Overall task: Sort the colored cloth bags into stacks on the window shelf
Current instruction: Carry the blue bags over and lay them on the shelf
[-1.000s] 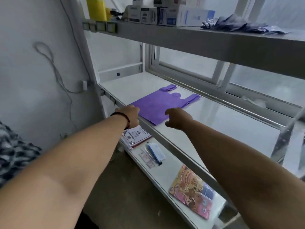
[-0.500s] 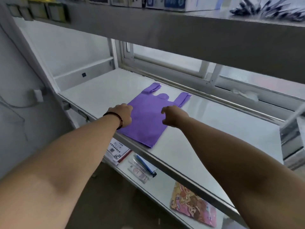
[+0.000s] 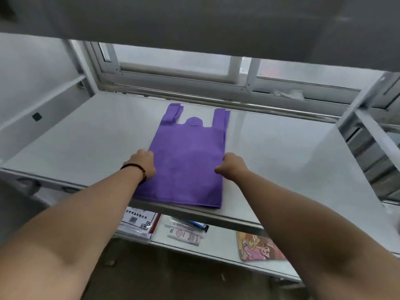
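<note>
Now, left hand: curling its fingers at the left edge of the purple bag, gripping it there.
Purple bag: lying flat on the window shelf, handles pointing toward the window.
Right hand: curling at the bag's right edge, pinching the cloth.

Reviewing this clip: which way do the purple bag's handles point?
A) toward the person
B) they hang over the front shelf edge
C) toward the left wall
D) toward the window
D: the purple cloth bag lies flat on the window shelf with both handle loops at its far end, next to the window rail.
</note>
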A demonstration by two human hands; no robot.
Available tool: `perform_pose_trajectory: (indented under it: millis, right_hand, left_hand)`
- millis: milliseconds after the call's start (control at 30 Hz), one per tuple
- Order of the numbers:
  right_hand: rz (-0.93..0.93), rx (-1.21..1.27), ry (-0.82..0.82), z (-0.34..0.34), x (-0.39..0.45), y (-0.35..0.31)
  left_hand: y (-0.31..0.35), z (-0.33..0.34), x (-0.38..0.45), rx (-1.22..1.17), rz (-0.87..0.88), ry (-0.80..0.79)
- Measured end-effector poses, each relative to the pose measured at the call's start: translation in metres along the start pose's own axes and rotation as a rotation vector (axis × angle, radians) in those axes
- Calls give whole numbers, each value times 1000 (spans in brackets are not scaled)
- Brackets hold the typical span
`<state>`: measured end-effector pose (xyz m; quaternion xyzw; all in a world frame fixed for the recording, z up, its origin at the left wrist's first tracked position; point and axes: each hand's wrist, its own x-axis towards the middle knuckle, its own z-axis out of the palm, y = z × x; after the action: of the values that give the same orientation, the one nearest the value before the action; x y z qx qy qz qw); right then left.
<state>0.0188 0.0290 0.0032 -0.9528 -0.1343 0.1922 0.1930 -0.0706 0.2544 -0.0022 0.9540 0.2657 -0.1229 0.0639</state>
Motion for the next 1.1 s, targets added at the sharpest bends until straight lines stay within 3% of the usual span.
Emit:
perform_pose_trajectory:
  millis: [167,233,367,500,700,900,1100]
  right_hand:
    - [363,622,1,14,3,-8]
    - [449,745,-49,16,4,-12]
    - [494,754,-100,25,2,-18]
    - [397,671,-108,37,-1,-14]
    - [367,437,114,23,-19,37]
    - [474,510,218,-6,-49,129]
    - [422,633,270,-29,-76,193]
  left_hand:
    - [-5,18,12,-297,-254,-12]
    - [-4,17,20,-407,-351,-28]
    - [1,6,32,-420,-296,-135]
    - [16,-3,30,-385,-189,-293]
    - [50,22,10,-528,-142,-170]
    - [128,49,-17,-739,-47,-220]
    - [178,68,-43,-799,24,-168]
